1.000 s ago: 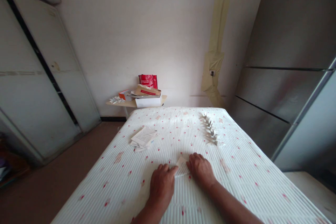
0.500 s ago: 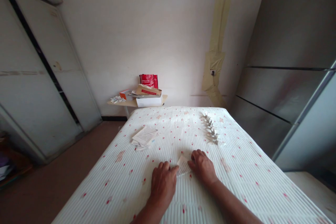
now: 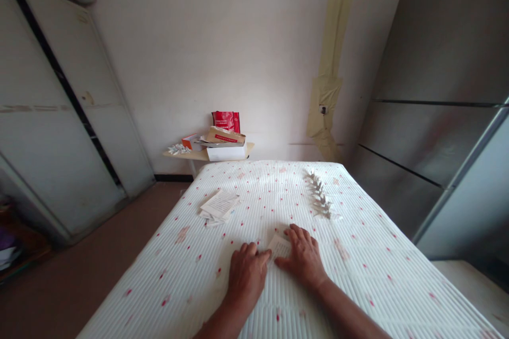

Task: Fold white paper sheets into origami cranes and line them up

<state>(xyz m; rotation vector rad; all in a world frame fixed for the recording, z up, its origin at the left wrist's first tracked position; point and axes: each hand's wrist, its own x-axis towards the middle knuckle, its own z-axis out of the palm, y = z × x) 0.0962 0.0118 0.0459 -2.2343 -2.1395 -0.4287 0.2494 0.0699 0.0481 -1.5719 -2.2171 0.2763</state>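
A small piece of printed paper [image 3: 280, 246] lies on the quilted cover [image 3: 278, 190], between my two hands. My left hand [image 3: 248, 271] has its fingers curled and its thumb and fingertip at the paper's left corner, pinning it. My right hand [image 3: 304, 255] rests over the paper's right side, with its fingers stretched out and its thumb apart below them; it hides that edge. Farther off to the left is a loose stack of printed paper sheets [image 3: 219, 205]. At the right stands a row of several small folded paper shapes [image 3: 318, 193], like paper cranes.
Beyond the cover's far edge, a small table [image 3: 201, 155] carries a white box [image 3: 226, 153], a red bag [image 3: 226, 121] and a pile of white folded pieces [image 3: 178, 149]. A pale cabinet [image 3: 99, 116] stands left and a grey refrigerator [image 3: 421, 137] right.
My right hand has opened out, its thumb moving down and left from the paper's right edge. My left hand stays at the left corner. The paper has barely moved.
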